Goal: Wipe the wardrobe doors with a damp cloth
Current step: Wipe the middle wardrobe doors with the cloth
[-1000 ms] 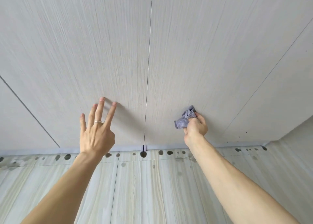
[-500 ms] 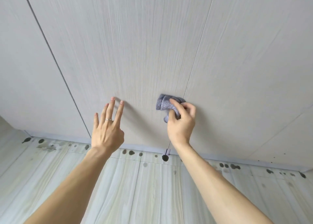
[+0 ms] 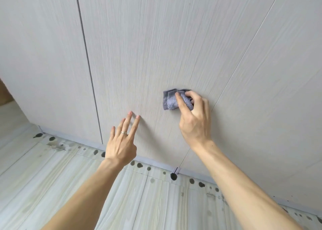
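Fingers point(image 3: 182, 101) of my right hand point(image 3: 193, 123) pinch the grey cloth point(image 3: 169, 103) against the wardrobe door point(image 3: 148, 47); left hand point(image 3: 122, 148), at its eight o'clock, is splayed; I judge the wiping unfinished.

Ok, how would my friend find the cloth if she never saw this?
Look at the big pale wood-grain wardrobe doors filling the view. Low on the middle door, the right hand grips a small bunched cloth against the panel. It is the only blue-grey, fluffy thing there; the left hand beside it holds nothing.

two hands point(image 3: 120, 149) point(image 3: 193, 123); one cloth point(image 3: 171, 101); one ring point(image 3: 124, 132)
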